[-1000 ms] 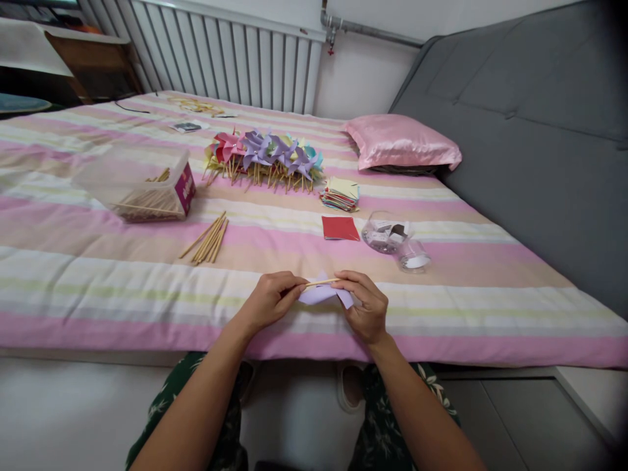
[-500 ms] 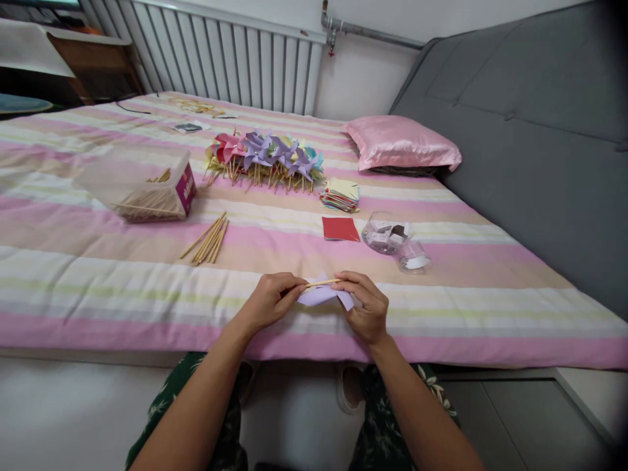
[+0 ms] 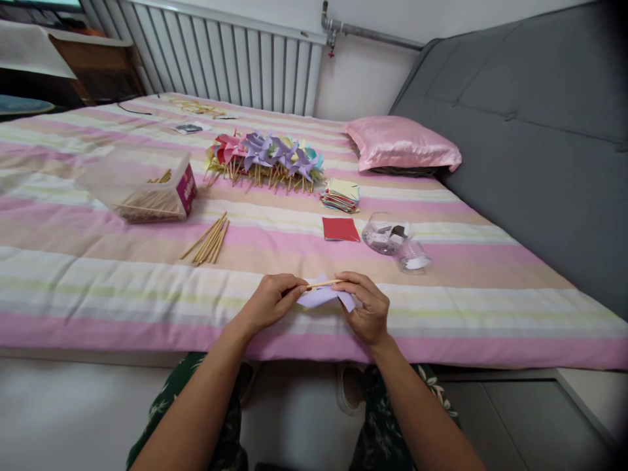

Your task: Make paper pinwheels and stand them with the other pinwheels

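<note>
Between my hands, just above the bed's near edge, is a thin wooden stick (image 3: pixel 321 284) lying roughly level across a purple paper pinwheel (image 3: pixel 318 297). My left hand (image 3: pixel 275 297) is closed, thumb and fingers pinching the stick's left end beside the paper. My right hand (image 3: pixel 366 306) is closed around the stick's right end, and its fingers also press on the pinwheel's right side. Where stick and paper join is partly hidden by the fingers. Beyond my hands lies a small red paper square (image 3: pixel 341 229).
Finished pinwheels (image 3: pixel 265 157) lie in a row farther back, beside a stack of coloured paper (image 3: pixel 340 195). Loose sticks (image 3: pixel 209 241) and a clear box (image 3: pixel 157 190) of sticks are at left. Clear containers (image 3: pixel 385 234) stand at right. A pink pillow (image 3: pixel 402 144) lies behind.
</note>
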Demonstrator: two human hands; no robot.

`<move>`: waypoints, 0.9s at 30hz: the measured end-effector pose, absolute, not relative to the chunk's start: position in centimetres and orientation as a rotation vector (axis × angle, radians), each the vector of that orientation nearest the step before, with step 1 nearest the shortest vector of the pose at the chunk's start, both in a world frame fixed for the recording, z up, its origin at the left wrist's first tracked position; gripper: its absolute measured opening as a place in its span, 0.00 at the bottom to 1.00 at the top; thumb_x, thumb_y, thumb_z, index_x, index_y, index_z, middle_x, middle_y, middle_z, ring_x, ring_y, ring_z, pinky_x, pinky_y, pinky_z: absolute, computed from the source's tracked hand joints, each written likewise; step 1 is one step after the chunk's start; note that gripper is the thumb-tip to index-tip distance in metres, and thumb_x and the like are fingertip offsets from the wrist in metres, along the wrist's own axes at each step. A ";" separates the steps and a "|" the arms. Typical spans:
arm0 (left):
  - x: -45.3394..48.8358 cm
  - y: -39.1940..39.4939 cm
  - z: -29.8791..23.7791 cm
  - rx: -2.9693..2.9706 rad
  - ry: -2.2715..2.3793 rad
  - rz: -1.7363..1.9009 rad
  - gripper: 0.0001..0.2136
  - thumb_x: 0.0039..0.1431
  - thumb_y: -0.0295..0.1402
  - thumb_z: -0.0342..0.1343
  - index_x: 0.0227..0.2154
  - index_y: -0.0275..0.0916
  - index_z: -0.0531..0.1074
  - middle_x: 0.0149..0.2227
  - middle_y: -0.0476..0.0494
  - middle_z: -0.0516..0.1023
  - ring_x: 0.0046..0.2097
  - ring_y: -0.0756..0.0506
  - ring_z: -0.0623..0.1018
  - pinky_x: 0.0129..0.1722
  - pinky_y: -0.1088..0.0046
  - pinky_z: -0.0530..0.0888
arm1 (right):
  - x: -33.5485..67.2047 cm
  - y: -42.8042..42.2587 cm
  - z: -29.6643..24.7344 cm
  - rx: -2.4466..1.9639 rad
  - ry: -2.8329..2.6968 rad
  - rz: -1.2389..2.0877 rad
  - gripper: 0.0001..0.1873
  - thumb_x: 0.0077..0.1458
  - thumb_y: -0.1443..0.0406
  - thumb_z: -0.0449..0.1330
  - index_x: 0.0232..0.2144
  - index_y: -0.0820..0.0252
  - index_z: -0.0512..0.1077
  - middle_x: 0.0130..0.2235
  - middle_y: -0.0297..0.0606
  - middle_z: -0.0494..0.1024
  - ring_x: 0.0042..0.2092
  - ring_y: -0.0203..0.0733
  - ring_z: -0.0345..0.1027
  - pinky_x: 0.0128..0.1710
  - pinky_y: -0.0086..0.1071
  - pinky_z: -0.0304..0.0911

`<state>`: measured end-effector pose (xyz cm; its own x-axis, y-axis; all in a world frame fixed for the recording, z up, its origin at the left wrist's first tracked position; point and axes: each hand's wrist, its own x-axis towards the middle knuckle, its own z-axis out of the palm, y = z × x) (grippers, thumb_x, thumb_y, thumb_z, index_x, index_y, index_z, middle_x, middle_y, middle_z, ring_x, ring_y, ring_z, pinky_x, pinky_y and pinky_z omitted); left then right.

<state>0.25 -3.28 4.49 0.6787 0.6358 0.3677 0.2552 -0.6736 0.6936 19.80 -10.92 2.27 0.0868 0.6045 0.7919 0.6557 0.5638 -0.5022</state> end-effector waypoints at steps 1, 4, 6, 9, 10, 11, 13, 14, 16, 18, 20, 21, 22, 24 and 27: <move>0.3 -3.3 4.5 2.270 0.688 0.803 0.11 0.61 0.31 0.48 0.34 0.35 0.76 0.27 0.46 0.76 0.28 0.51 0.72 0.29 0.78 0.66 | 19.8 -10.9 2.2 -1.093 -1.584 -0.054 0.08 0.53 0.70 0.59 0.35 0.55 0.75 0.40 0.40 0.77 0.42 0.42 0.73 0.43 0.38 0.71; 0.3 -3.3 4.5 2.245 0.703 0.773 0.11 0.61 0.32 0.48 0.34 0.35 0.76 0.27 0.45 0.76 0.28 0.51 0.72 0.29 0.78 0.65 | 19.8 -10.9 2.2 -1.083 -1.585 -0.056 0.09 0.52 0.71 0.59 0.36 0.55 0.75 0.40 0.41 0.77 0.42 0.42 0.73 0.43 0.38 0.71; 0.2 -3.3 4.6 2.226 0.704 0.758 0.12 0.61 0.32 0.48 0.34 0.35 0.76 0.27 0.46 0.76 0.28 0.51 0.72 0.29 0.78 0.65 | 19.8 -11.0 2.2 -1.079 -1.588 -0.056 0.10 0.52 0.72 0.59 0.36 0.54 0.75 0.40 0.40 0.77 0.42 0.42 0.73 0.43 0.38 0.71; 0.2 -3.3 4.6 2.191 0.696 0.732 0.12 0.62 0.33 0.47 0.33 0.34 0.75 0.27 0.46 0.75 0.28 0.51 0.71 0.28 0.78 0.64 | 19.8 -11.0 2.2 -1.075 -1.584 -0.050 0.11 0.52 0.72 0.59 0.37 0.54 0.75 0.41 0.40 0.77 0.42 0.42 0.73 0.43 0.38 0.71; 0.2 -3.4 4.6 2.178 0.693 0.721 0.12 0.62 0.33 0.47 0.33 0.34 0.75 0.26 0.47 0.75 0.27 0.51 0.71 0.28 0.78 0.64 | 19.8 -11.0 2.2 -1.075 -1.581 -0.048 0.11 0.52 0.73 0.59 0.37 0.54 0.75 0.41 0.40 0.77 0.42 0.42 0.73 0.43 0.38 0.71; 0.2 -3.4 4.6 2.166 0.688 0.713 0.12 0.62 0.33 0.47 0.33 0.34 0.75 0.26 0.47 0.75 0.27 0.52 0.70 0.28 0.78 0.63 | 19.8 -11.0 2.2 -1.076 -1.579 -0.047 0.11 0.52 0.73 0.59 0.37 0.54 0.75 0.40 0.40 0.77 0.42 0.43 0.73 0.43 0.38 0.71; 0.1 -3.4 4.7 2.152 0.681 0.699 0.13 0.62 0.33 0.47 0.32 0.34 0.75 0.25 0.47 0.74 0.27 0.52 0.69 0.28 0.78 0.63 | 19.8 -11.1 2.2 -1.080 -1.577 -0.046 0.11 0.52 0.73 0.59 0.37 0.54 0.75 0.40 0.40 0.77 0.42 0.43 0.73 0.43 0.38 0.71; 0.1 -3.4 4.8 2.149 0.679 0.697 0.13 0.62 0.33 0.47 0.31 0.34 0.75 0.25 0.47 0.73 0.27 0.52 0.69 0.28 0.78 0.63 | 19.8 -11.1 2.2 -1.082 -1.577 -0.048 0.11 0.52 0.73 0.59 0.37 0.54 0.75 0.40 0.40 0.77 0.42 0.42 0.73 0.43 0.38 0.71; 0.2 -3.4 4.9 2.147 0.675 0.699 0.13 0.62 0.33 0.47 0.30 0.34 0.75 0.24 0.48 0.73 0.26 0.52 0.69 0.28 0.78 0.62 | 19.7 -11.1 2.2 -1.085 -1.576 -0.051 0.12 0.52 0.73 0.59 0.37 0.54 0.75 0.40 0.40 0.77 0.42 0.42 0.73 0.43 0.38 0.71; 0.2 -3.4 5.0 2.150 0.672 0.703 0.13 0.62 0.33 0.47 0.29 0.34 0.74 0.24 0.48 0.72 0.26 0.52 0.69 0.27 0.78 0.62 | 19.7 -11.1 2.2 -1.085 -1.573 -0.055 0.12 0.52 0.73 0.59 0.37 0.54 0.75 0.40 0.40 0.77 0.42 0.42 0.73 0.43 0.38 0.71; 0.2 -3.4 5.0 2.150 0.666 0.710 0.13 0.62 0.33 0.47 0.29 0.34 0.74 0.24 0.48 0.72 0.26 0.52 0.69 0.27 0.78 0.62 | 19.6 -11.1 2.2 -1.082 -1.566 -0.058 0.12 0.51 0.74 0.59 0.37 0.54 0.75 0.40 0.40 0.77 0.42 0.42 0.73 0.43 0.38 0.71; 0.2 -3.4 5.0 2.148 0.662 0.711 0.13 0.62 0.33 0.47 0.29 0.34 0.74 0.24 0.48 0.72 0.26 0.52 0.68 0.27 0.78 0.62 | 19.6 -11.1 2.2 -1.078 -1.564 -0.059 0.12 0.51 0.74 0.60 0.37 0.54 0.75 0.40 0.40 0.77 0.42 0.42 0.73 0.43 0.38 0.71; 0.2 -3.4 5.0 2.143 0.659 0.709 0.13 0.62 0.33 0.47 0.29 0.34 0.74 0.24 0.48 0.72 0.26 0.52 0.68 0.27 0.78 0.62 | 19.6 -11.2 2.2 -1.075 -1.561 -0.060 0.13 0.51 0.74 0.60 0.37 0.54 0.75 0.40 0.40 0.77 0.42 0.43 0.73 0.43 0.38 0.71; 0.2 -3.5 5.1 2.126 0.650 0.698 0.13 0.62 0.33 0.47 0.28 0.34 0.74 0.23 0.48 0.72 0.26 0.52 0.68 0.27 0.78 0.62 | 19.6 -11.2 2.2 -1.066 -1.558 -0.063 0.13 0.50 0.74 0.60 0.37 0.54 0.75 0.40 0.40 0.77 0.42 0.43 0.73 0.42 0.38 0.71; 0.2 -3.5 5.2 2.112 0.635 0.689 0.14 0.62 0.33 0.46 0.27 0.34 0.74 0.23 0.48 0.70 0.25 0.52 0.67 0.27 0.78 0.61 | 19.6 -11.3 2.3 -1.055 -1.556 -0.067 0.14 0.50 0.75 0.60 0.38 0.54 0.75 0.40 0.40 0.77 0.42 0.43 0.73 0.42 0.38 0.71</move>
